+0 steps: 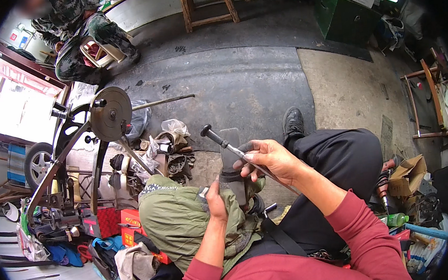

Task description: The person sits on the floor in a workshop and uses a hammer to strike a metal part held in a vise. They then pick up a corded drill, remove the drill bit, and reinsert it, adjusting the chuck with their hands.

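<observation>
My right hand [269, 161] is closed round a long straight rod tool [231, 146] with a black knobbed end and a bare metal shaft. The knob points up and left; the shaft runs back under my right wrist. My left hand [216, 203] is half closed beside a small dark flat piece [203, 193], over a green cloth [179, 210] on my left leg. Whether the fingers grip that piece is hard to tell. Between my hands a grey metal stand [229, 137] rises, with a dark ridged part [231, 176] on it, partly hidden by my right fingers.
A hand-cranked machine with a round wheel [110, 113] stands on the left. Plastic bags and loose parts [168, 147] lie beside it. A person [81, 32] sits at the far left. A wooden stool [209, 5], green box [342, 15] and open cardboard box [407, 174] stand around.
</observation>
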Available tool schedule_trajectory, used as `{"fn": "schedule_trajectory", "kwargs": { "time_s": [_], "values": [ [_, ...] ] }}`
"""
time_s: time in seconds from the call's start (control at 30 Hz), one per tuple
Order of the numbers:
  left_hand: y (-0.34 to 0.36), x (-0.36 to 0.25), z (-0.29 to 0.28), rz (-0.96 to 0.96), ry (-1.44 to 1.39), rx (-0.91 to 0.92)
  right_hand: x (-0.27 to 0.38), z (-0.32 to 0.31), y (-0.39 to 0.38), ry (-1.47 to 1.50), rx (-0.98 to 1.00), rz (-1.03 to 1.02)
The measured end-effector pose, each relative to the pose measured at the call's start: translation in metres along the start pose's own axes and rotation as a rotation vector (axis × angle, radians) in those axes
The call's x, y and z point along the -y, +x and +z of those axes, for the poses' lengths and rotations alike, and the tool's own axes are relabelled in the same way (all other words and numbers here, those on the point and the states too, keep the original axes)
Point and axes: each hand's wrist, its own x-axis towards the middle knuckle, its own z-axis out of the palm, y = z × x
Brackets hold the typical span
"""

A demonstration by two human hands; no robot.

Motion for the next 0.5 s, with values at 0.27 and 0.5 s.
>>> {"fn": "schedule_trajectory", "kwargs": {
  "time_s": [0.27, 0.5],
  "values": [
    [0.0, 0.002, -0.005, 0.132, 0.237, -0.006, -0.003, -0.006, 0.002, 0.024, 0.048, 0.016],
    [0.008, 0.01, -0.015, -0.003, -0.045, 0.011, -0.001, -0.005, 0.001, 0.026, 0.024, 0.063]
  ]
}}
